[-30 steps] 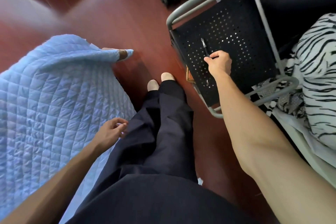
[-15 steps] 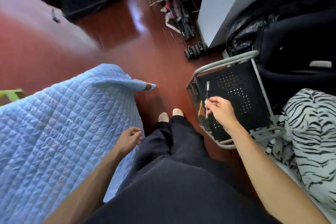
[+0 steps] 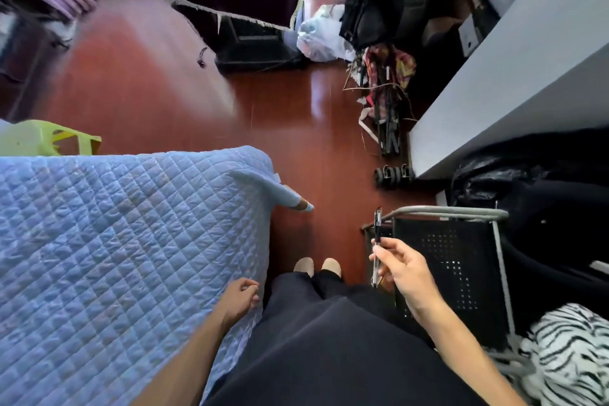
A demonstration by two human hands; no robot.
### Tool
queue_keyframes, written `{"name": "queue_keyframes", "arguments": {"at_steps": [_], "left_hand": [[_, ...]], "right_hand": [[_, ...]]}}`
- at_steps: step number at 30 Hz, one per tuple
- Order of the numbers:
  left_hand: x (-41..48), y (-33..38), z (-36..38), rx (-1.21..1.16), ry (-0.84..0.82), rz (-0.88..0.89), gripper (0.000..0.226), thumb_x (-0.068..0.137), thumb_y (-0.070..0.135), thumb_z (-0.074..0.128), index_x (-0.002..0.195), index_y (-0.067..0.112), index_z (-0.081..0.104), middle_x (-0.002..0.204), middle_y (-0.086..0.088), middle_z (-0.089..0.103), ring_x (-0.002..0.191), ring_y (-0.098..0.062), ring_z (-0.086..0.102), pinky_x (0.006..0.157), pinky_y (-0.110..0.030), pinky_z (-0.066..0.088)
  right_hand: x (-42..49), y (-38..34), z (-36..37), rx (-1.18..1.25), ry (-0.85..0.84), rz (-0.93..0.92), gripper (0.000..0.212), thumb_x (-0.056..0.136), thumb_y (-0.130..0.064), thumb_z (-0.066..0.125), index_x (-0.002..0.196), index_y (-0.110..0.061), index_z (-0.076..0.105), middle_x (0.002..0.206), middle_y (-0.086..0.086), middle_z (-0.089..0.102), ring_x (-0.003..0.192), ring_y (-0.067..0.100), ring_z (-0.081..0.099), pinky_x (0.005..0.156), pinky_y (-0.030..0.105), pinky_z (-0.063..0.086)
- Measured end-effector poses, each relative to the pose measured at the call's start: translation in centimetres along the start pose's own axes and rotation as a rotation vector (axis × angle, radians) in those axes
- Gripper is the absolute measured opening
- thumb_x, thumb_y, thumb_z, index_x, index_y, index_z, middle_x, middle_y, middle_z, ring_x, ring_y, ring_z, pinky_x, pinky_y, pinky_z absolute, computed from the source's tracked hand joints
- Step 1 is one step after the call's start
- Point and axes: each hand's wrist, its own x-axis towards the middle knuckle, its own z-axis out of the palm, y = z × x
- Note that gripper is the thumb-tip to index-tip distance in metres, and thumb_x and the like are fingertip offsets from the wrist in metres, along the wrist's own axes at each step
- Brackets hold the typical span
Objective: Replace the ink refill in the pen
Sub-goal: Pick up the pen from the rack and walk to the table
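Observation:
My right hand (image 3: 403, 269) holds a slim pen (image 3: 377, 231) with a black cap end and clear barrel. The pen stands nearly upright between thumb and fingers, above the left edge of a black perforated metal stool (image 3: 451, 260). My left hand (image 3: 240, 298) rests with loosely curled fingers at the edge of the blue quilted bed cover (image 3: 125, 241), holding nothing. No separate refill is visible.
I sit with dark trousers (image 3: 329, 339) between the bed and the stool. A zebra-print fabric (image 3: 573, 349) lies at the right. A folded stroller (image 3: 387, 102), bags and a grey cabinet side (image 3: 514, 76) crowd the far right. A green plastic stool (image 3: 49, 140) stands left.
My right hand has lifted the pen off the stool's seat and brought it toward me. The view has tilted up, showing more of the room. The left hand has stayed by the bed edge.

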Motion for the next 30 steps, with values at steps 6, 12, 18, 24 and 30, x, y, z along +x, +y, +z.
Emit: {"name": "queue_keyframes", "arguments": {"at_steps": [6,12,18,24,30], "left_hand": [[0.8,-2.4,-0.9,0.004,0.040,-0.087,0.018,0.105,0.006,0.048,0.111,-0.003,0.063,0.073,-0.011,0.061,0.058,-0.017,0.053,0.048,-0.021,0.036],[2.3,-1.6,-2.5,0.044,0.047,-0.152,0.015,0.104,0.000,0.047,0.105,-0.006,0.061,0.062,-0.009,0.054,0.050,-0.017,0.045,0.042,-0.020,0.035],[7.0,5.7,-6.3,0.073,0.035,-0.086,0.028,0.101,0.002,0.052,0.077,0.009,0.063,0.070,-0.003,0.057,0.059,-0.008,0.047,0.050,-0.012,0.035],[12.1,18.2,-9.8,0.224,0.009,0.098,0.030,0.101,0.000,0.044,0.074,0.013,0.048,0.076,-0.015,0.048,0.058,-0.018,0.042,0.042,-0.019,0.032],[16.6,29.8,-12.5,-0.024,-0.022,0.134,0.016,0.102,0.012,0.051,0.089,0.014,0.061,0.080,-0.010,0.064,0.064,-0.015,0.057,0.052,-0.016,0.044]], "right_hand": [[2.3,-2.4,1.3,-0.001,-0.020,-0.016,0.010,0.103,-0.009,0.070,0.111,-0.013,0.075,0.076,-0.003,0.078,0.054,-0.003,0.062,0.052,0.010,0.049],[6.5,-6.3,3.4,-0.044,-0.030,-0.012,0.010,0.104,-0.013,0.070,0.111,-0.016,0.076,0.084,0.001,0.078,0.055,-0.003,0.061,0.054,0.009,0.049],[12.3,-11.8,6.1,-0.022,0.014,-0.023,0.009,0.103,-0.008,0.070,0.108,-0.014,0.076,0.079,0.000,0.077,0.053,-0.002,0.060,0.051,0.010,0.048],[17.1,-17.9,8.1,-0.003,0.052,-0.026,0.008,0.103,-0.016,0.072,0.107,-0.019,0.078,0.080,-0.001,0.080,0.054,-0.002,0.062,0.050,0.010,0.047],[22.8,-23.2,10.0,-0.040,0.039,-0.038,0.009,0.102,-0.018,0.072,0.106,-0.024,0.078,0.082,-0.004,0.082,0.058,-0.003,0.064,0.060,0.016,0.051]]}}
